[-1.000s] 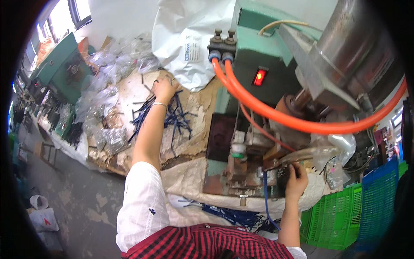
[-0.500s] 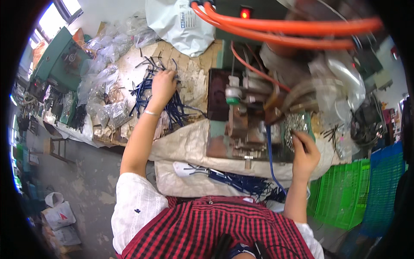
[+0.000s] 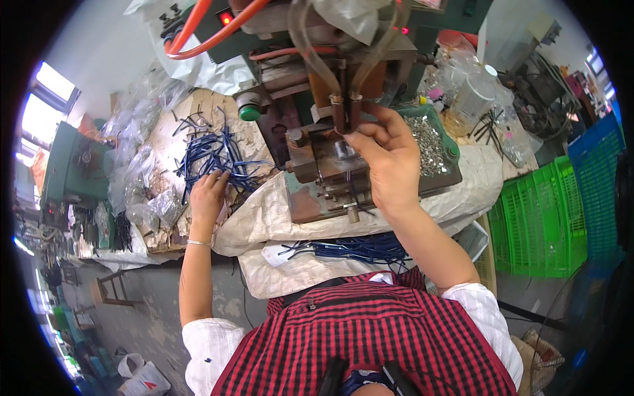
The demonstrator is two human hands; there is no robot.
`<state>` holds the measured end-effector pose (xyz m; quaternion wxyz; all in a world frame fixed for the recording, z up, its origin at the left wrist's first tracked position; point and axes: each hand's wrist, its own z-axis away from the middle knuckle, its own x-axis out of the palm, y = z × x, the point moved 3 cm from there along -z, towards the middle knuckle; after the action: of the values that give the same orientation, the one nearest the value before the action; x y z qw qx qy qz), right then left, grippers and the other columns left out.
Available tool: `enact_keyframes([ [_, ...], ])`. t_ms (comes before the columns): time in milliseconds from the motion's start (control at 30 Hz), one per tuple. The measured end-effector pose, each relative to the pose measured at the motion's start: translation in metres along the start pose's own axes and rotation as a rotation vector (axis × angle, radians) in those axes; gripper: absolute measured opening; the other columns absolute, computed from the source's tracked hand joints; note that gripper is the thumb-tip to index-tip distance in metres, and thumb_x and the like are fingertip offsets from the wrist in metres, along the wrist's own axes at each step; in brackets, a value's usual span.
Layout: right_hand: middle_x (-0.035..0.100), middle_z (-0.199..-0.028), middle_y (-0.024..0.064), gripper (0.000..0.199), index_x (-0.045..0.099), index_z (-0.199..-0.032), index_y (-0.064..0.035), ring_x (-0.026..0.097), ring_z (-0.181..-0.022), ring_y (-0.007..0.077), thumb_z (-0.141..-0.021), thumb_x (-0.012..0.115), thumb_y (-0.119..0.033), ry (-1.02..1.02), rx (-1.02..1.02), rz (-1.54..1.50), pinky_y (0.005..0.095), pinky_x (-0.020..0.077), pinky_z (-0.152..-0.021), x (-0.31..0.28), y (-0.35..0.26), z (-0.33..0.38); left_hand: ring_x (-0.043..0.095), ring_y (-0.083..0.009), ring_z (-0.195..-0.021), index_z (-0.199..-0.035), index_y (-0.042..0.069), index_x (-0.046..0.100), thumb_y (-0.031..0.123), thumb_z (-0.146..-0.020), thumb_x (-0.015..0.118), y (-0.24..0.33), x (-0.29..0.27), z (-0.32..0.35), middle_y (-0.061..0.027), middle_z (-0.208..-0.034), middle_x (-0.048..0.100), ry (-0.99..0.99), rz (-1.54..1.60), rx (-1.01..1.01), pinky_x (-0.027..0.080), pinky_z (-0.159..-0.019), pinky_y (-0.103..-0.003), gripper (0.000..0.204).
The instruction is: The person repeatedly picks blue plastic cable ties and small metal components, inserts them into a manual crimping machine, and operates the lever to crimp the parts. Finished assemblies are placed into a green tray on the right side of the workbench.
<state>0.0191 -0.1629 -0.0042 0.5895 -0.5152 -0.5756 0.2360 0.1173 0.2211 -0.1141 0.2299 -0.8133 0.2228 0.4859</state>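
My left hand rests at the near edge of a tangled pile of thin dark-blue straps, its fingers drawn together on a strap there. My right hand is at the bench press, right under its punch. Its thumb and index finger are pinched close to the die; whatever they hold is too small or hidden to make out. Just right of that hand, a green tray holds many small shiny metal pieces.
More blue straps lie on the pale cloth before the press. Plastic bags of parts crowd the left of the bench. An orange hose loops above. A green crate and a blue crate stand at right.
My right hand has gone from the metal pieces to the press's die. My left hand has drawn back from the middle of the strap pile to its near edge. The whole view has shifted.
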Motion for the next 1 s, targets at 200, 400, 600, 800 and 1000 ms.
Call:
enact_keyframes([
  [200, 0.071, -0.123, 0.0142, 0.041, 0.061, -0.132, 0.0034, 0.063, -0.122, 0.0229, -0.091, 0.068, 0.001, -0.143, -0.068, 0.245, 0.0353, 0.0479, -0.104, -0.007, -0.032, 0.031, 0.069, -0.0299, -0.080, -0.098, 0.004, 0.072, 0.011, -0.094, 0.073, 0.024, -0.029, -0.023, -0.0108, -0.098, 0.072, 0.323, 0.290, -0.427, 0.054, -0.070, -0.037, 0.009],
  [400, 0.070, -0.109, 0.0162, 0.031, 0.074, -0.110, -0.0033, 0.063, -0.106, 0.0373, -0.081, 0.079, -0.014, 0.164, -0.276, 1.532, 0.0460, 0.0493, -0.095, -0.147, -0.030, 0.043, 0.069, -0.0291, -0.072, -0.095, 0.002, 0.069, 0.009, -0.094, 0.073, 0.041, -0.032, -0.052, -0.0107, -0.086, 0.071, 0.449, 0.151, -0.505, 0.054, -0.064, -0.036, 0.008],
  [600, 0.069, -0.093, 0.0111, 0.023, 0.074, -0.098, -0.0059, 0.062, -0.098, 0.0345, -0.079, 0.082, -0.017, 0.289, -0.465, 1.578, 0.0454, 0.0494, -0.086, -0.150, 0.007, 0.027, 0.072, -0.0210, -0.074, -0.099, 0.000, 0.071, 0.006, -0.089, 0.077, 0.166, -0.133, -0.083, -0.0126, -0.095, 0.076, 0.792, 0.620, 0.020, 0.058, -0.067, -0.029, 0.013],
  [800, 0.070, -0.090, 0.0110, 0.009, 0.073, -0.088, -0.0073, 0.063, -0.094, 0.0340, -0.084, 0.077, -0.015, 0.217, -0.498, 1.496, 0.0438, 0.0498, -0.084, -0.128, 0.001, -0.010, 0.062, -0.0125, -0.059, -0.095, 0.006, 0.070, 0.016, -0.074, 0.089, 0.242, -0.139, -0.113, -0.0108, -0.102, 0.074, 0.665, 0.537, 0.396, 0.049, -0.051, -0.025, 0.030],
  [1000, 0.070, -0.102, 0.0093, 0.009, 0.071, -0.089, -0.0099, 0.063, -0.103, 0.0346, -0.085, 0.074, -0.017, 0.177, -0.497, 1.385, 0.0482, 0.0494, -0.078, -0.141, 0.008, -0.017, 0.062, -0.0135, -0.059, -0.094, 0.006, 0.070, 0.012, -0.071, 0.090, 0.239, -0.134, -0.122, -0.0091, -0.096, 0.073, 0.632, 0.600, 0.452, 0.047, -0.047, -0.026, 0.031],
])
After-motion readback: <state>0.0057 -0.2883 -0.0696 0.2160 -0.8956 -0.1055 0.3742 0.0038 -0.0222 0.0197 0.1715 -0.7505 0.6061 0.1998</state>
